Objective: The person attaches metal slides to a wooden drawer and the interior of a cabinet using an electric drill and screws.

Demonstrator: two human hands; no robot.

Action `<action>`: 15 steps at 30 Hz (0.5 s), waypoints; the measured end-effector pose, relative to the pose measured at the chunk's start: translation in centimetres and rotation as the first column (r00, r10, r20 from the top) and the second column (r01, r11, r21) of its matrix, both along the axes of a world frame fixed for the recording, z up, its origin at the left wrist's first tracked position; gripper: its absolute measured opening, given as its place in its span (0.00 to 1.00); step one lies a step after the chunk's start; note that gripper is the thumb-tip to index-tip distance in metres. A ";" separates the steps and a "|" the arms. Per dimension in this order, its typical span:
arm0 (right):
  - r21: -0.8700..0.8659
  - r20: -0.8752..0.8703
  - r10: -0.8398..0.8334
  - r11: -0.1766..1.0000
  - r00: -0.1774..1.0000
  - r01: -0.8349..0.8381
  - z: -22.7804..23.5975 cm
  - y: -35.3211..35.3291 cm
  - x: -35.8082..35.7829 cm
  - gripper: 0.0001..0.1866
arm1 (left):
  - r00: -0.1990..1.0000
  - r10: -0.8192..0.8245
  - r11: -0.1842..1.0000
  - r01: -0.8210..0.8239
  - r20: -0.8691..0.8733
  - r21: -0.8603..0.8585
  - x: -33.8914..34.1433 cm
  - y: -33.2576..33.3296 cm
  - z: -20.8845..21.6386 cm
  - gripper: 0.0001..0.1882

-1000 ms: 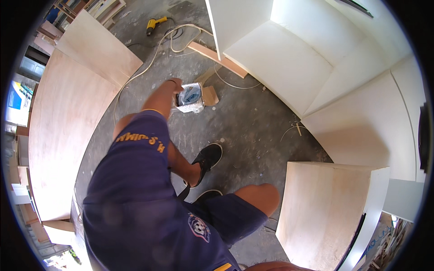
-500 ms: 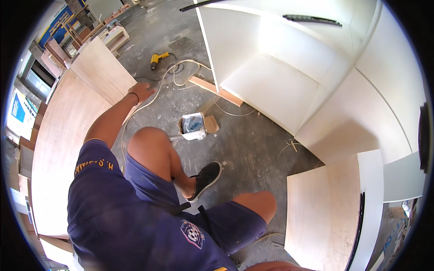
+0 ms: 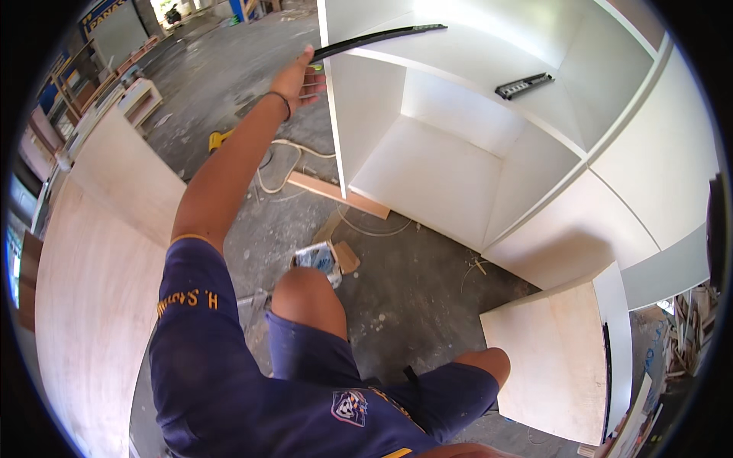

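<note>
My left hand (image 3: 300,82) is stretched far out at the upper left, beside the front edge of a white cabinet (image 3: 435,164). Its fingers are apart. The fingertips are at the near end of a black drawer slide (image 3: 374,38) that juts out of the upper compartment; whether they touch it I cannot tell. A second black drawer slide (image 3: 524,86) is on the right side of that compartment. My right hand is out of view; only a bit of skin shows at the lower edge.
A wooden box-like piece (image 3: 546,359) with a white front and black rail stands at right. Large plywood panels (image 3: 92,267) fill the left. On the floor are an opened small carton (image 3: 317,259), a wooden strip (image 3: 340,195), a pale cable (image 3: 294,164) and a yellow power tool (image 3: 219,140).
My left hand has risen from beside the plywood to the end of the black drawer slide. The view has shifted, showing more of the cabinet's upper compartment.
</note>
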State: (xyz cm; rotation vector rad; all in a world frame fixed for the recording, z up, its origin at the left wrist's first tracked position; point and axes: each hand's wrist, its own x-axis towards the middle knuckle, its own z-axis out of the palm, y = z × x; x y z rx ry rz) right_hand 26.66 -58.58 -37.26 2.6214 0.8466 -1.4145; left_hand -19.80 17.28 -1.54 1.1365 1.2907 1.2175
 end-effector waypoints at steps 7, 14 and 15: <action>0.020 -0.225 0.239 0.970 0.945 -0.241 -0.4 -0.8 -1.7 0.17 | 0.984 -0.165 0.926 0.132 0.064 0.353 0.2 3.6 -3.4 0.13; 0.110 -0.266 0.162 0.984 0.950 -0.137 6.6 15.3 -1.5 0.10 | 0.959 -0.245 0.899 0.170 0.142 0.404 -0.3 3.2 -2.9 0.15; 0.190 -0.232 0.362 0.927 0.903 -0.323 6.0 15.6 0.6 0.10 | 0.951 -0.277 0.886 0.197 0.140 0.419 0.1 3.4 -3.2 0.16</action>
